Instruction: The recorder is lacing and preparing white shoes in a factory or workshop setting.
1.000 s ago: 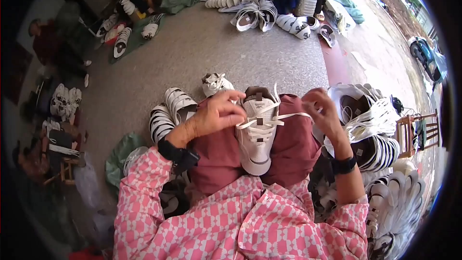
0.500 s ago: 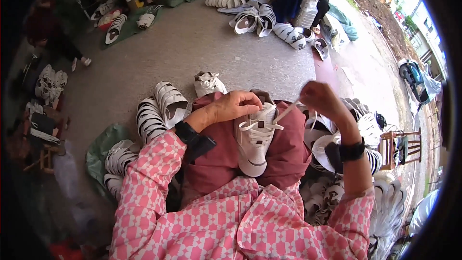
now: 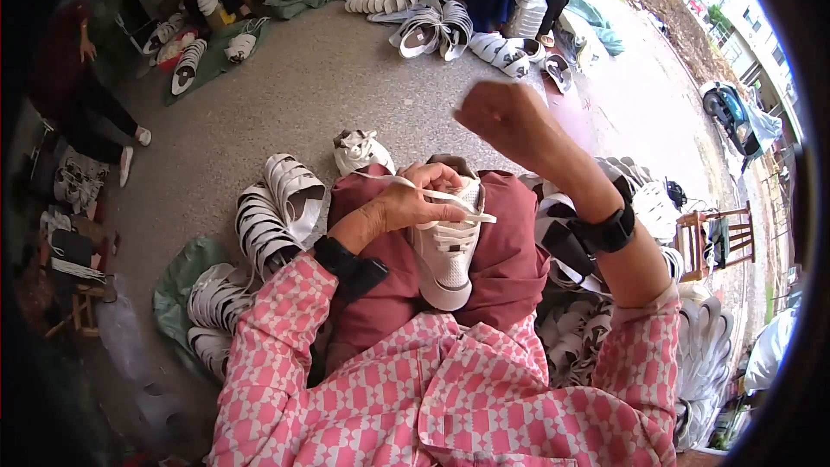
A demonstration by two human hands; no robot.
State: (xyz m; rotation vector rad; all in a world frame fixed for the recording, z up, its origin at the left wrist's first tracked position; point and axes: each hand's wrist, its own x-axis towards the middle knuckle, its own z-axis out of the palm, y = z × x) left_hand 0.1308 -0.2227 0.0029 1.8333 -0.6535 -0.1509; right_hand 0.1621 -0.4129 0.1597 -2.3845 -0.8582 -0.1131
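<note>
"Head view: what's changed?"
"Right hand [image 3: 503,118] has swung forward, clear of the shoe [image 3: 444,272] between the knees [image 3: 512,246]; it's curled, contents unclear."
"Left hand [image 3: 408,204]?"
"Half-closed over the laces [image 3: 481,218], pinch unclear; only it's at the shoe now."
</note>
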